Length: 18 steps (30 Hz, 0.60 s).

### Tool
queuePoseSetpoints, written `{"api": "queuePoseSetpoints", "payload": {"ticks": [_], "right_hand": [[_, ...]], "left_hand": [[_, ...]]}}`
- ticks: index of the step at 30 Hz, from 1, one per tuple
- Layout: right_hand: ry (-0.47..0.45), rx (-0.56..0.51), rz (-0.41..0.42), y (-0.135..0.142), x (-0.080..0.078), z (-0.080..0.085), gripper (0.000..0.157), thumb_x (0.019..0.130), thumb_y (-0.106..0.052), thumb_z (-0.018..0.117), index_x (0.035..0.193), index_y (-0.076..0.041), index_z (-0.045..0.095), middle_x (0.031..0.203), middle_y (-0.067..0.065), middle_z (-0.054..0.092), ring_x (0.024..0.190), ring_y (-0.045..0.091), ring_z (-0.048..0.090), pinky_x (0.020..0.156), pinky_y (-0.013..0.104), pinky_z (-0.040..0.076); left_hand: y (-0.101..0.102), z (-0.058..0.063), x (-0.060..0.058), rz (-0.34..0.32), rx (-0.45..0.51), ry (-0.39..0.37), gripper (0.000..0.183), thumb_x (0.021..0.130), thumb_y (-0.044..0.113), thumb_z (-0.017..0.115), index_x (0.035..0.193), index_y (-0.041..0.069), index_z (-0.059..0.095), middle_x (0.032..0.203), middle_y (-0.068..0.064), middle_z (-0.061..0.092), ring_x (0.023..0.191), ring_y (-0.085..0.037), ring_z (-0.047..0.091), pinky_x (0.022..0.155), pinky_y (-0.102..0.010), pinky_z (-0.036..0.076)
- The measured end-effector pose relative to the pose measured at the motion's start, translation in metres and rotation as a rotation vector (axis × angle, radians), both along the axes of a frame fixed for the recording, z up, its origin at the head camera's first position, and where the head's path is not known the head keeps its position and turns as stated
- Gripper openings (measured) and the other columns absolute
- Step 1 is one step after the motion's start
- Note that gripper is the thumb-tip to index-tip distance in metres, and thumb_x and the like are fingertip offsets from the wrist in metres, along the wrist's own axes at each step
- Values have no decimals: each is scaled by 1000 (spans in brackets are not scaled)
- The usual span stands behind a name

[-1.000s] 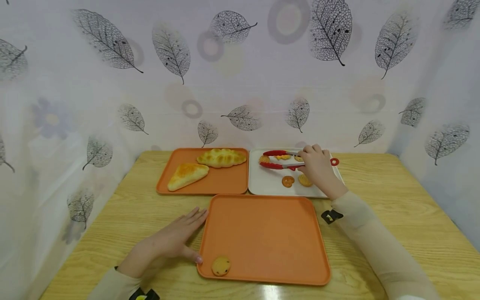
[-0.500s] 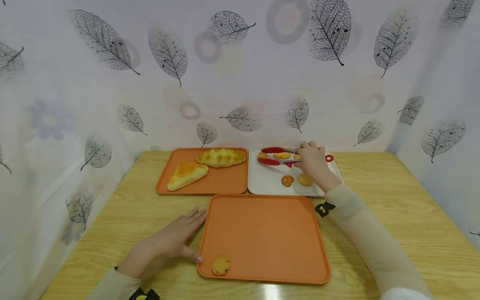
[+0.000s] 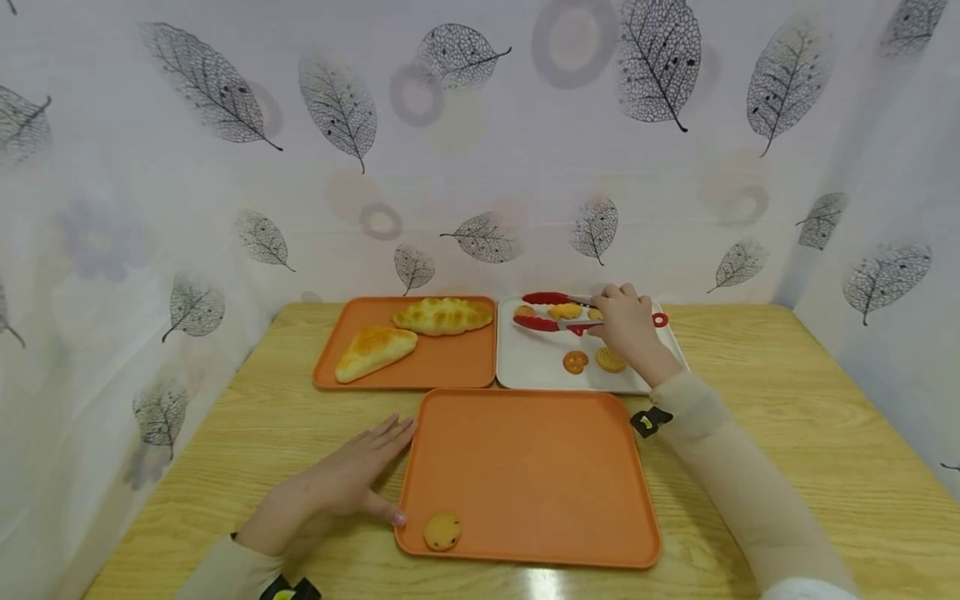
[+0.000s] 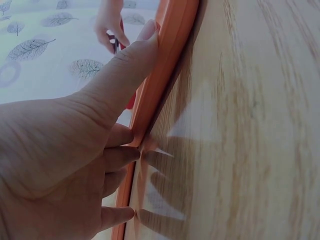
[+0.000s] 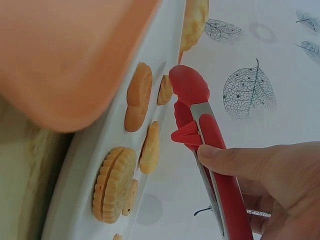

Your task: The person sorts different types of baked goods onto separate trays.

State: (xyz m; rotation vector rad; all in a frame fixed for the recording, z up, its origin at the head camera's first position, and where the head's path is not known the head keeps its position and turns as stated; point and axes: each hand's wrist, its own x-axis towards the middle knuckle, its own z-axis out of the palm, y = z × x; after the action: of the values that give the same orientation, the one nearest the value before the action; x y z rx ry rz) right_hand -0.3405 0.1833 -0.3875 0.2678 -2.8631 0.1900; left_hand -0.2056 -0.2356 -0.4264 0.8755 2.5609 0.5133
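My right hand (image 3: 628, 327) grips a pair of red-tipped metal tongs (image 3: 537, 323) over the white tray (image 3: 525, 362). In the right wrist view the thumb presses along the tongs' red handle (image 5: 222, 190). The tips are spread, above a small round cookie (image 3: 524, 311) and a yellow cookie (image 3: 565, 311); nothing shows pinched between them. A pretzel-shaped cookie (image 3: 575, 362) and a ridged sandwich cookie (image 3: 610, 359) lie nearer. My left hand (image 3: 337, 483) rests with straight fingers at the left edge of the front orange tray (image 3: 525, 467), its thumb on the rim.
A chocolate-chip cookie (image 3: 442, 531) lies in the front tray's near left corner. Behind, a second orange tray (image 3: 450, 367) holds a triangular bread (image 3: 375, 352) and a braided bread (image 3: 442, 316). A leaf-patterned cloth (image 3: 495, 167) hangs behind the wooden table (image 3: 787, 400).
My right hand and the tongs have shifted slightly left and back over the white tray, then stayed nearly still. My left hand has kept its place.
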Motion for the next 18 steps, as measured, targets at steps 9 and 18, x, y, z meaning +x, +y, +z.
{"api": "queuePoseSetpoints", "payload": {"ticks": [9,18], "right_hand": [[57,8,71,7,24,2,52,81,-24,80,126,-2,63,118,18,59,111,40,48,88,61,43],[80,-33,161,10,59,0,55,79,-22,81,128,-3,63,119,17,60,111,40,49,80,59,45]], "left_hand": [[1,-1,-1,5,-10,1,121,70,67,71,157,7,13,164,-16,12,152,-38,6,115,-66,18],[0,-3,-3,1,-13,19,121,69,68,70,157,7,13,164,-16,13,152,-39,7,116,-66,19]]}}
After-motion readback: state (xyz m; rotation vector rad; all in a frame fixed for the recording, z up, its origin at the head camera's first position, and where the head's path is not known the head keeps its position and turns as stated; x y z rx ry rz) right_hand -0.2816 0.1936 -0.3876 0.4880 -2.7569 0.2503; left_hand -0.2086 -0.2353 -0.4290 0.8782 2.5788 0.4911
